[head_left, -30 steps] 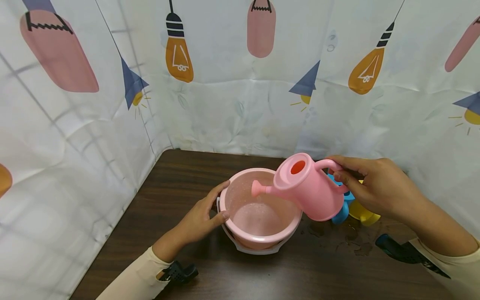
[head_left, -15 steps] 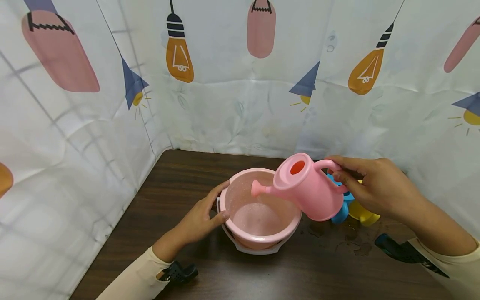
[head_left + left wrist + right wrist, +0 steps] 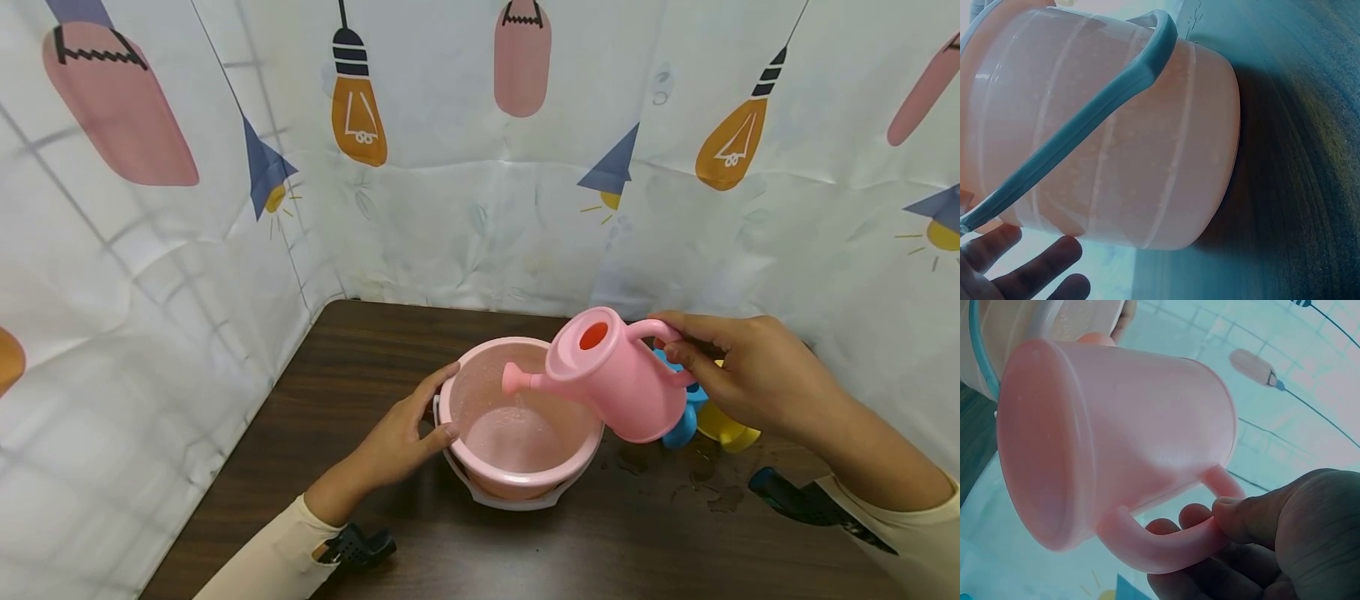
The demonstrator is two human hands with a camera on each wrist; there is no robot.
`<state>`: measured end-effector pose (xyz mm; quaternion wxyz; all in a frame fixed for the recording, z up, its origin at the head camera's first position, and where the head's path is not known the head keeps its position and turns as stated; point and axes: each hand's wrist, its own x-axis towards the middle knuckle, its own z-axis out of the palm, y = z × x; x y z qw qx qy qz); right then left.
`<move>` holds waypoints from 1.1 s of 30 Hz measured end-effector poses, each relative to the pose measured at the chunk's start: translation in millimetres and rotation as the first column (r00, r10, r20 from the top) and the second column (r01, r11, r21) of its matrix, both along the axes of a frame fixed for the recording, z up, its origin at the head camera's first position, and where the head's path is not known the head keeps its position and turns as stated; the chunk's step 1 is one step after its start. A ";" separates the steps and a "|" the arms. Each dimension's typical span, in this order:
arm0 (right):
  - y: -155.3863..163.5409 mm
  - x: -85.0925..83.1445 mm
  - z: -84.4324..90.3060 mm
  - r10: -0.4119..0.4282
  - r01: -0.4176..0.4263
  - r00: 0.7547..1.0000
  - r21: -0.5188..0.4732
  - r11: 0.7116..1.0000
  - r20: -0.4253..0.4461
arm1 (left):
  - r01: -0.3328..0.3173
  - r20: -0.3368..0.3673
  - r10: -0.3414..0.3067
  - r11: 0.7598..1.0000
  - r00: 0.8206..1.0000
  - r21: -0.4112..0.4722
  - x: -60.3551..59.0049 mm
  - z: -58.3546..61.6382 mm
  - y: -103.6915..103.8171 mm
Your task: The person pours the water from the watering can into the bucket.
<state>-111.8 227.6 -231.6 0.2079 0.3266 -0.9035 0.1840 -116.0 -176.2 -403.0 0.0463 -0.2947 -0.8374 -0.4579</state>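
In the head view a pink bucket (image 3: pixel 525 479) stands on the dark wooden table, some water (image 3: pixel 517 429) in its bottom. My left hand (image 3: pixel 397 433) rests on its left rim, thumb and index finger spread apart along the edge. Other fingers (image 3: pixel 1038 269) stretch beside the bucket's wall in the left wrist view. My right hand (image 3: pixel 757 371) grips the handle of a pink watering can (image 3: pixel 622 383), thumb on top and fingers curled under. The can is tilted left, its sprinkler spout over the bucket, and fine water streams fall inside.
Behind the watering can, partly hidden, are a blue object (image 3: pixel 682 425) and a yellow object (image 3: pixel 727 429). Water puddles (image 3: pixel 705 483) lie on the table (image 3: pixel 600 550) right of the bucket. A patterned curtain (image 3: pixel 450 225) hangs at the back and left.
Both hands, the bucket and the tilted watering can stay almost where they were. The falling water streams show more clearly now.
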 end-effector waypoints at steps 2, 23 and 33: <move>0.3 -0.2 0.0 -0.001 0.001 1.000 0.000 1.000 0.001 | 0.001 -0.004 -0.001 1.000 1.000 -0.002 0.2 0.5 0.1; 1.0 0.0 -0.7 0.006 -0.005 1.000 -0.010 1.000 0.018 | -0.003 -0.014 0.003 1.000 1.000 -0.005 0.0 0.7 1.2; 0.1 -0.2 0.2 0.012 -0.012 1.000 -0.004 1.000 -0.007 | 0.005 -0.004 -0.005 1.000 1.000 -0.009 -1.3 0.7 0.1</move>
